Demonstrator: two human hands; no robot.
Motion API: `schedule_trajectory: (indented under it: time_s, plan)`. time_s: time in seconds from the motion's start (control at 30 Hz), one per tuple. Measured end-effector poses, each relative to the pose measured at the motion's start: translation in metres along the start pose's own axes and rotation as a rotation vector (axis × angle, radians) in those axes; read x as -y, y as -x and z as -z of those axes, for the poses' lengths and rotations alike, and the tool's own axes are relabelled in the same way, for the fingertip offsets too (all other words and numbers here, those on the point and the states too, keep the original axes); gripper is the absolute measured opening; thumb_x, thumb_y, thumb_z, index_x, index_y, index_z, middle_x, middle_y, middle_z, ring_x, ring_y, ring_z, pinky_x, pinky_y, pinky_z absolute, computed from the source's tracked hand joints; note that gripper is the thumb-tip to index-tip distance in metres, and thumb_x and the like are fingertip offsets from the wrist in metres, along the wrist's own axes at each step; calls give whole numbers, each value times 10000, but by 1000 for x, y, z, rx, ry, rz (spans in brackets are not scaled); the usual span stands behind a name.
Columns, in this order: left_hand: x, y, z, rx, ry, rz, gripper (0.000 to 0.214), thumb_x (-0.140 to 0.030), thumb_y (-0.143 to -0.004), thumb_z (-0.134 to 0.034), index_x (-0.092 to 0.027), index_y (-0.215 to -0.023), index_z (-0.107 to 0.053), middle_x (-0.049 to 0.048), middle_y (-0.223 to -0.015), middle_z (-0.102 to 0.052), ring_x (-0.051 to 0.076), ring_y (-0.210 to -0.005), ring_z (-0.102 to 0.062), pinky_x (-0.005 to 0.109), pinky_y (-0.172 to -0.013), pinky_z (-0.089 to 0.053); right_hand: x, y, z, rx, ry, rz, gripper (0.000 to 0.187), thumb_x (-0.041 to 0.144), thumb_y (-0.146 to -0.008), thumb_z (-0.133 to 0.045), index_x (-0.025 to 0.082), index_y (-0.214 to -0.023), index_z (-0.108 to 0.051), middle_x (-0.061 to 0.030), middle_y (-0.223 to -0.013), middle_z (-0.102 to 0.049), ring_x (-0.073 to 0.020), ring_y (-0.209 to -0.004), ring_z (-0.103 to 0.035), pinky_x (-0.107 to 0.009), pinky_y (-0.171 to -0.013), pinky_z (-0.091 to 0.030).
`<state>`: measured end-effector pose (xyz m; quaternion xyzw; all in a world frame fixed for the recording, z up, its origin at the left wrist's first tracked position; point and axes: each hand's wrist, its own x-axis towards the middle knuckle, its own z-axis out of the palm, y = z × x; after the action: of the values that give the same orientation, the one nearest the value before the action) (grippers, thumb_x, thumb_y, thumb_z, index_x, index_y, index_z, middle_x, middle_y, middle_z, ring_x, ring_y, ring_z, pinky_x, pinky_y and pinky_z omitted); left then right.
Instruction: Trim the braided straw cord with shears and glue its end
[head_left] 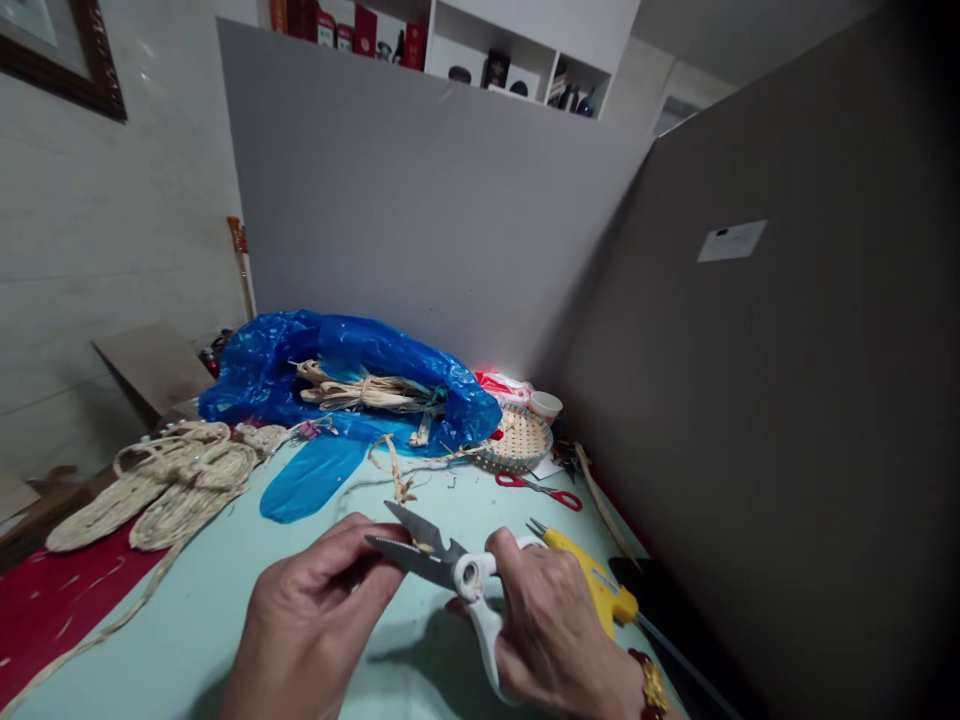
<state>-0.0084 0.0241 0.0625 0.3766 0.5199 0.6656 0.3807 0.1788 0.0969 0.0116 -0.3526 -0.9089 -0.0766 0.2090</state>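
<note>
White-handled kitchen scissors [470, 578] are in my right hand [559, 620], its fingers wrapped round the handles. Their dark blades stand apart and point left. A small pale bit of straw [423, 547] shows between the blades. My left hand [319, 610] is closed in a pinch right at the blade tips; whatever its fingers hold is hidden. Beyond the hands, a loose straw strand [395, 465] lies on the pale green tabletop [427, 500]. Beside my right hand rests a yellow glue gun [589, 570].
A blue plastic bag [345, 335] holds a tied straw bundle [367, 392]. Woven straw sandals [191, 485] lie at the left, with a long braid [142, 605] trailing. Red-handled scissors [536, 488] lie before a woven basket [517, 440] and a cup [545, 405]. Grey partitions [442, 210] enclose the table.
</note>
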Motion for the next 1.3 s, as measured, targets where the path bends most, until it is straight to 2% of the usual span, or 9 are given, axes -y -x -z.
schedule_trajectory:
  time_s: [0.13,0.33,0.63,0.77,0.83,0.93,1.03,1.13,1.3]
  plan:
    - [0,1,-2,34,21,14,50,-285,-683,-757,-297,-685,-806,-35,-661,-627,169,-692,-545,187,-638,-457,0,0,1,-2,-1,19,343,146,-529,-462,246,-822,-315,19,-573,-498,-191,-507,-449,-318,-523,-197]
    - [2,-2,1,80,60,100,83,-301,-689,-773,-262,-747,-817,8,-811,-733,229,-875,-636,243,-811,-468,-1,0,0,15,-8,25,374,89,-534,-439,242,-859,-335,27,-571,-513,-190,-501,-460,-313,-517,-204]
    - [1,-2,1,63,-3,24,91,-325,-693,-755,-253,-638,-750,-15,-703,-631,202,-743,-577,243,-725,-478,-3,-1,1,8,-50,-5,289,139,-562,-482,232,-821,-392,-18,-601,-554,-206,-539,-486,-327,-534,-184]
    - [-1,-3,0,85,21,12,89,-308,-705,-760,-241,-747,-800,18,-775,-695,231,-845,-625,257,-779,-465,-3,-3,3,27,-137,-17,243,80,-652,-476,227,-833,-405,17,-577,-540,-163,-491,-454,-300,-513,-197]
    - [0,-5,1,92,2,-8,94,-318,-713,-764,-233,-738,-794,20,-776,-704,217,-829,-618,244,-756,-457,-2,-6,7,39,-189,-28,177,120,-740,-506,235,-808,-390,48,-554,-510,-133,-467,-432,-266,-494,-230]
    - [3,-7,2,101,-1,37,132,-342,-704,-776,-214,-737,-769,24,-770,-707,193,-784,-595,229,-701,-441,0,-11,16,19,-494,-195,233,262,-826,-603,242,-771,-378,90,-522,-451,-99,-442,-412,-213,-466,-291]
    - [7,-6,1,151,23,122,214,-405,-712,-766,-210,-796,-743,-10,-696,-633,131,-641,-498,193,-575,-382,1,-17,20,-32,-1049,-425,294,422,-846,-648,239,-859,-419,64,-569,-565,-114,-459,-511,-216,-467,-384]
    - [10,-2,-3,248,1,159,294,-486,-730,-729,-211,-836,-725,-32,-626,-554,107,-551,-391,191,-500,-308,4,-22,19,-41,-1441,-477,393,453,-792,-728,226,-919,-433,-13,-726,-695,-154,-590,-642,-240,-530,-460]
    - [14,6,-11,352,-127,169,298,-514,-739,-696,-217,-722,-715,-16,-596,-542,130,-540,-404,230,-489,-295,12,-23,18,11,-1710,-471,397,333,-702,-828,201,-857,-487,4,-746,-687,-152,-681,-655,-268,-679,-484]
